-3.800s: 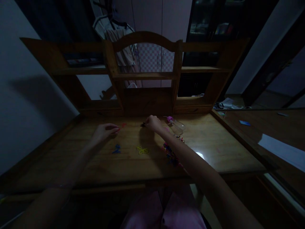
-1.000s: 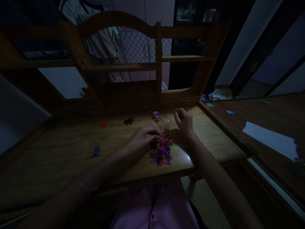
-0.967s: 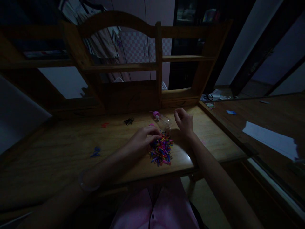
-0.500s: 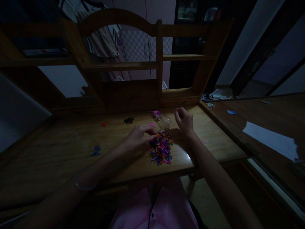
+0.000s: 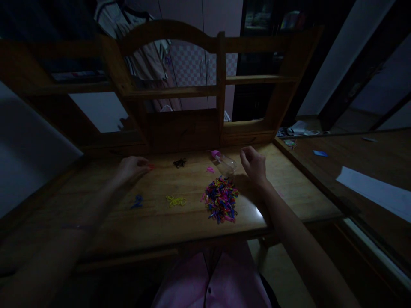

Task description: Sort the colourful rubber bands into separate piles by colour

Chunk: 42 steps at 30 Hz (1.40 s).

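My left hand (image 5: 131, 168) is over the left part of the desk, its fingertips pinched at small red loops (image 5: 151, 167). My right hand (image 5: 254, 163) rests with curled fingers to the right of a clear bottle (image 5: 228, 164) with a pink cap; whether it holds anything is hidden. A heap of mixed-colour small loops (image 5: 221, 199) lies in front of the bottle. Separate little groups lie to its left: yellow loops (image 5: 175, 201), blue loops (image 5: 137, 201), black loops (image 5: 179, 162) and pink loops (image 5: 209, 170).
A wooden shelf frame (image 5: 221, 85) rises along the back of the desk (image 5: 180, 226). To the right, a lower brown surface (image 5: 324, 171) bears white paper (image 5: 375, 192) and a small blue card (image 5: 320, 153).
My left hand has moved from the mixed heap leftward to the red loops, uncovering the yellow group. My right hand stays beside the bottle. The view has shifted slightly.
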Motion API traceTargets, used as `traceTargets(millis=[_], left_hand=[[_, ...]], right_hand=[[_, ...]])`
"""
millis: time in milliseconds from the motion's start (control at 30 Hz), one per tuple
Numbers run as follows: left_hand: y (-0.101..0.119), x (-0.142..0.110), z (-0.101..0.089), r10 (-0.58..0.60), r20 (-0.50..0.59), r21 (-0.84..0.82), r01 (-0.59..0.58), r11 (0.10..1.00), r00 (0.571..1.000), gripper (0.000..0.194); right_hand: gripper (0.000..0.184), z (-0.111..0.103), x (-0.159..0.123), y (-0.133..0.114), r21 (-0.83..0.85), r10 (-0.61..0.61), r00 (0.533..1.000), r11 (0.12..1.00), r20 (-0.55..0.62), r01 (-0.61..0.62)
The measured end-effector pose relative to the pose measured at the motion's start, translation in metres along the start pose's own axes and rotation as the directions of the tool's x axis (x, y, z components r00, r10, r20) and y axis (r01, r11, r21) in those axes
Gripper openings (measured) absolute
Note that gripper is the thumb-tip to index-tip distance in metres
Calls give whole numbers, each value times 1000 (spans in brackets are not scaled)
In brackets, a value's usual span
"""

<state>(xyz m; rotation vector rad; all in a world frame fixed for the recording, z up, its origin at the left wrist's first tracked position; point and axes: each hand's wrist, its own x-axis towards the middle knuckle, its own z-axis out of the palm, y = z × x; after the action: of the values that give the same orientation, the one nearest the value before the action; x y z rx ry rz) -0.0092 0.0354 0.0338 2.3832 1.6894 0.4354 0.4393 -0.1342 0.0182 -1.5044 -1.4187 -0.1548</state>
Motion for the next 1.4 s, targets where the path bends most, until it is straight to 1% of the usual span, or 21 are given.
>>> traceTargets(millis=[67,133,167,200,233,267,300,333,367,400,433,500,533,600,733,867,900,1100,1233,1300,1400], left_hand=[[19,-11,2,91,-63,-38,-93,995,994,43],[50,-27,4,156,-73,-114,-163,980,985,38],[68,-37,6,199,-18,-170,-200,965,980,35],[86,-50,8,258,35,-242,-243,939,965,32],[103,-63,10,337,92,-318,-293,902,937,31],[119,-78,13,405,145,-373,-330,867,903,30],[133,-93,16,453,174,-398,-358,844,874,29],[145,-108,18,482,175,-391,-389,834,859,27],[154,-121,21,489,148,-363,-413,835,860,25],[162,-134,23,511,151,-341,-441,830,846,22],[168,-144,24,519,158,-319,-454,832,840,20],[175,-159,26,499,138,-284,-449,847,855,21],[178,-164,27,481,113,-282,-436,855,869,21],[182,-172,28,440,47,-311,-406,860,897,21],[190,-186,37,361,-18,-432,-333,838,932,17],[201,-197,55,280,-46,-521,-262,812,959,13],[204,-199,59,262,-59,-542,-251,802,963,12],[225,-200,72,249,-101,-620,-257,741,963,13],[234,-196,76,266,-128,-639,-285,714,955,14],[236,-194,76,270,-129,-646,-288,707,954,14],[237,-191,77,264,-123,-650,-279,707,957,14]], right_hand=[[21,1,0,0,26,10,1000,1000,7,-10],[22,-2,2,0,72,34,999,997,19,-35],[23,-5,4,-1,110,49,997,992,56,-55],[25,-10,6,-2,157,59,989,984,133,-80],[27,-16,9,-4,205,61,966,972,250,-114],[30,-24,12,-6,248,48,918,956,395,-157],[33,-32,15,-9,278,20,837,939,547,-205],[36,-39,17,-13,290,-10,741,924,671,-250],[39,-46,18,-17,291,-40,645,912,763,-287],[42,-52,19,-20,280,-65,557,908,828,-311],[44,-55,19,-23,259,-81,482,913,872,-315],[45,-58,19,-25,211,-97,375,937,922,-276],[44,-57,18,-24,187,-97,337,951,937,-246],[41,-55,17,-19,144,-83,289,970,954,-196],[34,-51,14,-9,47,-12,236,989,972,-141],[38,-49,13,-10,-31,55,178,990,982,-136],[39,-48,12,-11,-35,60,174,989,983,-142],[33,-43,10,-16,18,4,201,994,980,-109],[31,-41,9,-13,35,-15,199,995,980,-98],[31,-41,9,-11,29,-9,189,994,982,-104],[31,-43,10,-10,40,-15,193,991,981,-125]])
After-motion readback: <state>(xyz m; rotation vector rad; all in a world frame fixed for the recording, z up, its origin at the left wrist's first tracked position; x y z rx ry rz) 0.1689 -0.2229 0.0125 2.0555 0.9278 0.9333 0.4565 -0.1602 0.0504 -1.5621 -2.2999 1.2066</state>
